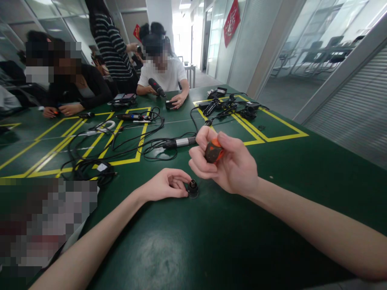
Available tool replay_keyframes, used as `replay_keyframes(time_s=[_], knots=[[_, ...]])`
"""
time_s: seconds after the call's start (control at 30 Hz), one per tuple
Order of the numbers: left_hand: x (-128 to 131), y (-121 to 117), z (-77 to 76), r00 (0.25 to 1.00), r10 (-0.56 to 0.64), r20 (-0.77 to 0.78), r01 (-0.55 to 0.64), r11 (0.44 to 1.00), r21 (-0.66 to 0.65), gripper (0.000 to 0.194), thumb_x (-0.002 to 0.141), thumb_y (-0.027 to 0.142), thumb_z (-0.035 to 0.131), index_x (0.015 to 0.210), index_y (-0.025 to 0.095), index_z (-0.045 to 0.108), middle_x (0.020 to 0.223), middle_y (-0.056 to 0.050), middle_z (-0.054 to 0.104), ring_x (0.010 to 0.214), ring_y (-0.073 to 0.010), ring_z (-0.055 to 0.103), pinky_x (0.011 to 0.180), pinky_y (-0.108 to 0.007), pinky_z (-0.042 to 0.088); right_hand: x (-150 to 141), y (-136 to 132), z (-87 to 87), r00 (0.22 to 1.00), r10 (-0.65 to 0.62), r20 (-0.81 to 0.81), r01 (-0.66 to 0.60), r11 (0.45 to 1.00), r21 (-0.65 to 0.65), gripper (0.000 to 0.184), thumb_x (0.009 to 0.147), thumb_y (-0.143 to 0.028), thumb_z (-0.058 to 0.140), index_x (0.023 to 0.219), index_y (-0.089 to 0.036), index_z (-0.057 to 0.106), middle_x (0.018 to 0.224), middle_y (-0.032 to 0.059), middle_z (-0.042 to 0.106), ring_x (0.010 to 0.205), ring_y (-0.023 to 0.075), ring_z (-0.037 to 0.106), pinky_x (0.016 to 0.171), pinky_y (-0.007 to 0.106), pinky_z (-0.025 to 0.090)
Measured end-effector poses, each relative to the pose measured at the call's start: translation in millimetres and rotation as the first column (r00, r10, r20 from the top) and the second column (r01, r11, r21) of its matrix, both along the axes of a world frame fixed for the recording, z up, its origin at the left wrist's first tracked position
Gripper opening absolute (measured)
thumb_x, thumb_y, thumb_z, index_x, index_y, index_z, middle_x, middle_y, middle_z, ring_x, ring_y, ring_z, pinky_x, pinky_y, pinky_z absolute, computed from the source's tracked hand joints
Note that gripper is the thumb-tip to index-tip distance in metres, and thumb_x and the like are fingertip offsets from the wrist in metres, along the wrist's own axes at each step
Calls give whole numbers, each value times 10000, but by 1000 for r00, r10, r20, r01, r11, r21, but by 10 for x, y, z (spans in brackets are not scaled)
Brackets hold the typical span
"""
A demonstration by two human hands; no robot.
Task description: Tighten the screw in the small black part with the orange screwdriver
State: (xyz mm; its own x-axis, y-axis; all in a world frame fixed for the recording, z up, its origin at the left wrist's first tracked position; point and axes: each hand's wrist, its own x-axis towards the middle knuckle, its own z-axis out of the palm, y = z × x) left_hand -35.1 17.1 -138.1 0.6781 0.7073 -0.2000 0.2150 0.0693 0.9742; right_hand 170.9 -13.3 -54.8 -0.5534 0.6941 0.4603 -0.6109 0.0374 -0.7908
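Coiled black cables (80, 172) lie on a green table (236, 241); the left hand (163, 185), its grip narrow, holds a small black round part (192, 191) upright on the tabletop between finger and thumb; to its right, the right hand (237, 163), raised, curls firmly around an orange-and-black handle (214, 152).

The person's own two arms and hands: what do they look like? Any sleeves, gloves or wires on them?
The left hand and right hand are bare: no gloves, and no rings visible. The forearms, narrowing toward the wrists, show no sleeves, watch, bracelet, cables or markings where visible.
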Motion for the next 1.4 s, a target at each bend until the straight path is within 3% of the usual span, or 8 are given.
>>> replay_keyframes(time_s=[0.1, 0.2, 0.4, 0.57, 0.7, 0.83, 1.1, 1.4], knots=[[4, -5, -10, 999, 15, -40, -13, 1000, 28, 496, 681, 219, 891, 1144, 113, 751, 852, -36, 769, 696, -108, 675, 721, -235, 548, -5, 9, 20, 999, -34, -4, 35, 999, 24, 315, 1011, -454, 577, 840, -208, 483, 611, -65, 477, 478, 76, 333, 454, 185, 287], [17, -14, -17, 998, 11, -57, -8, 998, 56, 531, 664, 242, 899, 1160, 115, 760, 840, -35, 764, 706, -118, 673, 705, -236, 545, -16, 16, 31, 999, -36, 9, 36, 999, 22, 372, 1034, -462, 549, 788, -184, 535, 612, -45, 476, 487, 79, 367, 443, 189, 301], [52, -43, 6, 993, -3, -119, 15, 995, 101, 521, 692, 292, 888, 1169, 114, 776, 786, -12, 723, 675, -107, 635, 682, -227, 525, -28, 9, 22, 1000, -6, 16, 7, 999, -46, 490, 1049, -552, 506, 727, -182, 500, 556, -76, 345, 456, 61, 244, 423, 177, 208], [65, -54, 16, 998, 4, -67, 3, 995, 103, 554, 676, 249, 899, 1198, 135, 754, 816, -11, 735, 663, -102, 627, 654, -221, 515, 4, -5, 14, 1000, -8, 23, 9, 1000, -10, 385, 1003, -564, 556, 855, -227, 445, 551, -109, 343, 442, 68, 215, 446, 189, 214], [46, -36, 12, 1000, 18, 25, -20, 999, 48, 536, 674, 241, 903, 1173, 142, 733, 982, -70, 787, 698, -105, 656, 679, -232, 533, 1, -1, 8, 998, -52, 28, 52, 998, 24, 310, 1002, -476, 580, 865, -224, 463, 593, -86, 454, 443, 78, 317, 451, 205, 268], [29, -24, -6, 999, 30, 12, -30, 999, 31, 473, 646, 254, 924, 1055, 114, 733, 927, -73, 788, 705, -115, 667, 704, -246, 544, -19, 11, 13, 995, -97, 5, 97, 993, 73, 347, 1023, -452, 556, 808, -179, 560, 655, -36, 521, 486, 89, 451, 486, 231, 343], [35, -38, 13, 998, 22, -56, -17, 996, 88, 484, 654, 270, 925, 1073, 121, 734, 833, -29, 755, 679, -112, 644, 683, -245, 540, -31, 0, 38, 998, -56, 43, 57, 998, -27, 475, 1047, -573, 494, 760, -195, 489, 550, -85, 327, 453, 65, 230, 437, 189, 222], [46, -46, -31, 997, 50, -61, -44, 994, 97, 482, 657, 315, 925, 1073, 119, 782, 773, -36, 741, 657, -118, 622, 627, -218, 493, -24, -6, 4, 991, -130, 8, 130, 991, -24, 319, 1009, -493, 589, 892, -230, 451, 590, -98, 398, 447, 61, 255, 449, 180, 227]])
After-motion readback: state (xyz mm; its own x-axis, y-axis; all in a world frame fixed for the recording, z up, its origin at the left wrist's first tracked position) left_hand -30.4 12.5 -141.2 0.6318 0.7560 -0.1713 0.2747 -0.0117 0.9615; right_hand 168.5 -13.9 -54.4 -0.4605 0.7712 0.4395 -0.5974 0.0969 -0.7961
